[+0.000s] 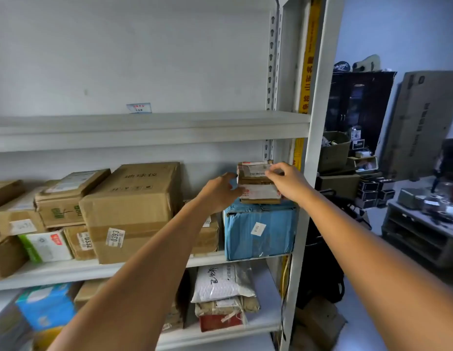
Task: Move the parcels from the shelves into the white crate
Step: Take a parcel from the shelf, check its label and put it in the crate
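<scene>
On the middle shelf, near its right end, a small taped parcel sits atop a blue box. Both arms reach forward, outstretched. The left hand cups the parcel's left side and the right hand pinches its top right, fingers curled around it.

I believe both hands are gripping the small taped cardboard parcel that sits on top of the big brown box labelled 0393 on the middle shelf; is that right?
Not quite. In the head view, the small taped parcel sits on top of the blue-wrapped box at the right end of the middle shelf, not on the big brown box labelled 0393. The rest holds: the left hand and right hand are both on it.
</scene>
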Available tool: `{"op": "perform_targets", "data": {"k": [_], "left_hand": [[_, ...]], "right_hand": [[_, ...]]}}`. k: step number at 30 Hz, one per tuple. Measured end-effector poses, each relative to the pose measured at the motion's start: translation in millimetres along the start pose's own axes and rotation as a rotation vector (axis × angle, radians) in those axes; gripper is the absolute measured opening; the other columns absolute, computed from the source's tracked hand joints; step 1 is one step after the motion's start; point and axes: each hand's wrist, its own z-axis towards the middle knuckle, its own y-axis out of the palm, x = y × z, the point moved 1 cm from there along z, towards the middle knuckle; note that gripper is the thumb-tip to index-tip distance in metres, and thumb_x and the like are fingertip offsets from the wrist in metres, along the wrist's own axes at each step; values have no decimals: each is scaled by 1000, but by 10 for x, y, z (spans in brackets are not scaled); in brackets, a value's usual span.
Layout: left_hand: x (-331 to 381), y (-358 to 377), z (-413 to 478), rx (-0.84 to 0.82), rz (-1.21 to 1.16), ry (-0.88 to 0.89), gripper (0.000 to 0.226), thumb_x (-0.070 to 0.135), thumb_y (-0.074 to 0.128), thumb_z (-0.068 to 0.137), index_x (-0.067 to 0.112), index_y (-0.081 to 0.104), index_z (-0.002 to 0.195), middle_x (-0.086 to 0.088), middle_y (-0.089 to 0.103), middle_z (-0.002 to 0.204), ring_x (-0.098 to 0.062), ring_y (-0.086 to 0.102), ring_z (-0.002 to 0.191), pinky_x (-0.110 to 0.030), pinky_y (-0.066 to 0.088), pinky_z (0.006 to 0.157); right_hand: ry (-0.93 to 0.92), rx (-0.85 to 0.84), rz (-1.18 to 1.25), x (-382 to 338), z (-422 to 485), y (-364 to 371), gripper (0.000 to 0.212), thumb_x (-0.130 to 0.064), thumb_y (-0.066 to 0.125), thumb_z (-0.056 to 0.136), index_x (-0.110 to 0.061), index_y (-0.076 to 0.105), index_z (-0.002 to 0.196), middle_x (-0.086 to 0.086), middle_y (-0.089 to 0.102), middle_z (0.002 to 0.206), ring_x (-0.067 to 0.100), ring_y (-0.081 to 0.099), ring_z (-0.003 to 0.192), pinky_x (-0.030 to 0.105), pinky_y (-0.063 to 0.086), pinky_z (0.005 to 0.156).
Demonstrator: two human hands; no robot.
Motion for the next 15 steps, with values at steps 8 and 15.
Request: {"op": "perform_targets", "data": {"k": [8, 15], "left_hand": [[7, 76, 120, 5, -255, -36, 49, 46, 52, 97, 20, 51, 139, -7, 66, 123, -24, 64, 103, -41, 55, 91], [46, 129, 95, 9, -444, -84, 49, 47, 56, 95, 20, 51, 136, -6, 67, 117, -24, 66, 100, -42, 58, 87]], "right_hand": [[99, -38, 179, -4, -52, 16, 41, -35, 60, 97, -27, 50, 135, 0, 54, 120, 15, 65, 87, 35, 58, 73], [83, -13, 275, 23, -166, 31, 51, -28, 65, 95, -30, 44, 141, -5, 46, 125, 17, 61, 102, 36, 58, 83]]}}
